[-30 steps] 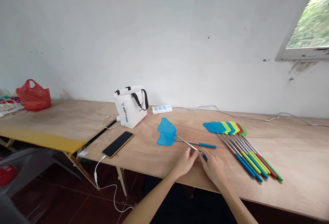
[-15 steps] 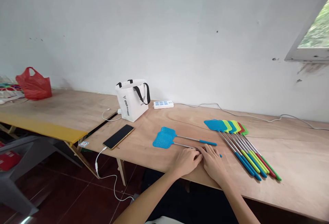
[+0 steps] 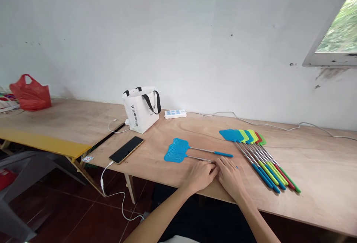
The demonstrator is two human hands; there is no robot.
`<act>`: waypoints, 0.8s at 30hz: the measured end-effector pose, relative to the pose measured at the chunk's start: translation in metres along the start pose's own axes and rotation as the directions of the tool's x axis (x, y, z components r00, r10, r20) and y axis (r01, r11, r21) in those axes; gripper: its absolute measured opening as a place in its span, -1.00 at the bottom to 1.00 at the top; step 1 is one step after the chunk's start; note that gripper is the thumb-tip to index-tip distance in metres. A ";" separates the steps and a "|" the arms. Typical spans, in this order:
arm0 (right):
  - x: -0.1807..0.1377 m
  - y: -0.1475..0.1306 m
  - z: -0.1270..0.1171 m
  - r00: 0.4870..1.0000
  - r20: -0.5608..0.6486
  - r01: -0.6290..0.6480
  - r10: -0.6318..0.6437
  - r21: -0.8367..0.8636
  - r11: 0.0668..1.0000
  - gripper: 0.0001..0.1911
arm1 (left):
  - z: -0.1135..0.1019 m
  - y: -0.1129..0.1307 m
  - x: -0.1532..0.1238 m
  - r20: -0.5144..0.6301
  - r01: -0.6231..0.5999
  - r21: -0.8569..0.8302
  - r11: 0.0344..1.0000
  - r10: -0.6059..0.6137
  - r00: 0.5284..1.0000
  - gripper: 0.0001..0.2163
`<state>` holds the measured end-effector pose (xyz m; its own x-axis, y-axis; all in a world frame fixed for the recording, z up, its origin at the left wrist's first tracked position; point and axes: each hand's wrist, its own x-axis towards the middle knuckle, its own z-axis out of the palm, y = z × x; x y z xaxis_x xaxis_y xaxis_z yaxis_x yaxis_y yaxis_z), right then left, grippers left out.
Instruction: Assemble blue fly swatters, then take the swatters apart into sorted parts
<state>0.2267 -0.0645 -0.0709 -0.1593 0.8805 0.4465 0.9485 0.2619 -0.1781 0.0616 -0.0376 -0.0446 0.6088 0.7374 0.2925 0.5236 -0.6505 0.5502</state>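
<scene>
A blue fly swatter [image 3: 174, 153] lies near the table's front edge, its mesh head to the left and its thin metal shaft running toward my hands. My left hand [image 3: 201, 175] is closed, with bent fingers at the front of that swatter's handle. Over the handle lies my right hand [image 3: 230, 175], its fingers curled down and touching the left one; only the blue tip shows past it. The fingertips are partly hidden. Just behind rests a second blue fly swatter [image 3: 223, 154], its head partly under the first.
To the right, several fly swatters [image 3: 263, 161] in blue, yellow-green, red and green lie fanned in a row. Left are a phone [image 3: 126, 149] on a cable and a white bag [image 3: 141, 111]. A power strip [image 3: 175, 114] sits by the wall; a red bag [image 3: 30, 93] stands far left.
The view has shifted slightly, so most things sit a little further left. My hands remain at the near swatter's handle, with almost no movement.
</scene>
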 end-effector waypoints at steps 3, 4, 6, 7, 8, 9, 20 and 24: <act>0.000 -0.002 0.000 0.991 0.129 -0.032 0.022 0.074 0.997 -0.58 | 0.000 0.000 0.000 -0.002 0.000 0.002 1.000 0.000 1.000 -0.69; 0.000 -0.002 0.000 0.988 0.155 -0.038 0.026 0.074 0.997 -0.56 | 0.000 -0.001 0.001 -0.002 0.002 0.007 1.000 -0.002 1.000 -0.70; -0.001 -0.001 0.002 0.985 0.170 -0.044 0.034 0.056 0.997 -0.54 | 0.001 -0.001 0.001 -0.001 0.005 0.015 1.000 -0.005 1.000 -0.71; -0.001 0.000 0.003 0.984 0.172 -0.046 0.037 0.044 0.998 -0.53 | 0.001 -0.002 0.001 0.001 0.005 0.013 1.000 -0.005 1.000 -0.71; -0.001 0.001 0.004 0.984 0.175 -0.046 0.040 0.029 0.999 -0.52 | 0.002 -0.002 0.002 0.002 0.006 0.009 1.000 -0.006 1.000 -0.71; -0.002 0.002 0.005 0.983 0.181 -0.046 0.043 0.010 0.999 -0.51 | 0.002 -0.002 0.002 0.003 0.007 0.004 1.000 -0.007 1.000 -0.71; -0.001 0.001 0.003 0.989 0.144 -0.025 0.018 0.047 0.999 -0.50 | 0.003 -0.003 0.001 -0.014 0.000 -0.004 1.000 0.000 1.000 -0.69; -0.001 0.000 0.004 0.993 0.119 -0.022 0.015 0.063 0.998 -0.50 | 0.003 -0.003 0.001 -0.009 0.004 0.005 1.000 -0.004 1.000 -0.70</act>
<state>0.2258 -0.0640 -0.0749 -0.1769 0.9251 0.3361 0.9326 0.2667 -0.2432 0.0622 -0.0353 -0.0486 0.6013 0.7417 0.2972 0.5289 -0.6483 0.5477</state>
